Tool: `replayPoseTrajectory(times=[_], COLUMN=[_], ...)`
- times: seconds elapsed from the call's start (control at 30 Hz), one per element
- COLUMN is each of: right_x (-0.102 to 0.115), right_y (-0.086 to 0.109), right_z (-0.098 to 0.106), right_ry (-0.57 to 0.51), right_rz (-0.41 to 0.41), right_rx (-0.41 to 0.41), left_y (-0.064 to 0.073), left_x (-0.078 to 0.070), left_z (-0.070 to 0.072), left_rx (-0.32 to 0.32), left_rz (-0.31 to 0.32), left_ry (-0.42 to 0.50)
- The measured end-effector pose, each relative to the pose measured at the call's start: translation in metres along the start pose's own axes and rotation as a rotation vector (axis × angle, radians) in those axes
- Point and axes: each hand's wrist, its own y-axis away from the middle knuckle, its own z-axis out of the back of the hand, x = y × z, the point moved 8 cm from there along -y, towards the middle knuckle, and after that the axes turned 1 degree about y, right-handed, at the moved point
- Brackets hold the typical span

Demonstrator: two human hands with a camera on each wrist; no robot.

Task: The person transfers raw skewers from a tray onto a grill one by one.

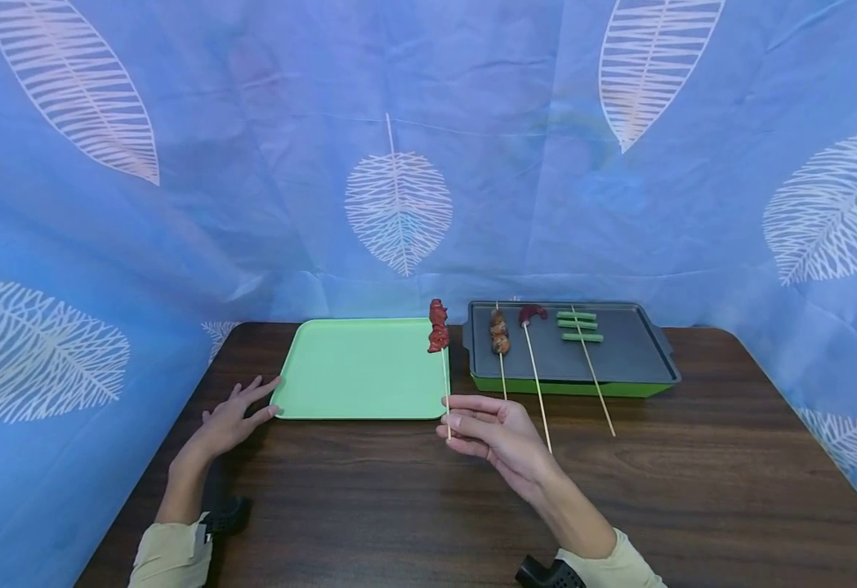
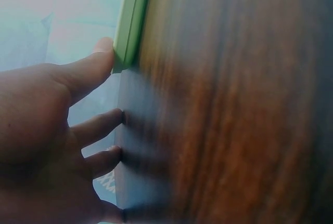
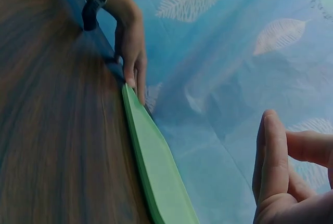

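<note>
My right hand point(image 1: 503, 441) pinches the lower stick of a skewer of red meat chunks point(image 1: 438, 328) between thumb and fingers. It holds the skewer upright over the right edge of a light green tray point(image 1: 362, 367). The right wrist view shows the pinching fingers point(image 3: 274, 154), but the skewer is not visible there. At the tray's near left corner, my left hand point(image 1: 228, 420) has its fingers spread. Its thumb point(image 2: 93, 65) touches the tray rim point(image 2: 127, 31) in the left wrist view, and the other fingers rest by the table.
Right of the tray stands a dark grill plate point(image 1: 627, 351) on a green base point(image 1: 568, 387). On it lie a brown meat skewer point(image 1: 499, 333), a skewer with a dark red curved piece point(image 1: 533, 314) and a green vegetable skewer point(image 1: 579, 325). Their sticks point nearer. A blue leaf-patterned cloth point(image 1: 281, 163) hangs behind.
</note>
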Motion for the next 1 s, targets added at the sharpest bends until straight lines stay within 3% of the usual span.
replayPoseTrajectory(times=[0.63,1.0], right_x=[0.034,0.053], right_y=[0.036,0.048], right_z=[0.054,0.092], right_ry=[0.106,0.156], right_rz=[0.015,0.052], right_rx=[-0.007,0.070], left_y=[-0.005,-0.003], left_x=[0.005,0.006], left_z=[-0.004,-0.002], left_rx=[0.016,0.015], left_rz=[0.010,0.016], left_ry=[-0.012,0.001])
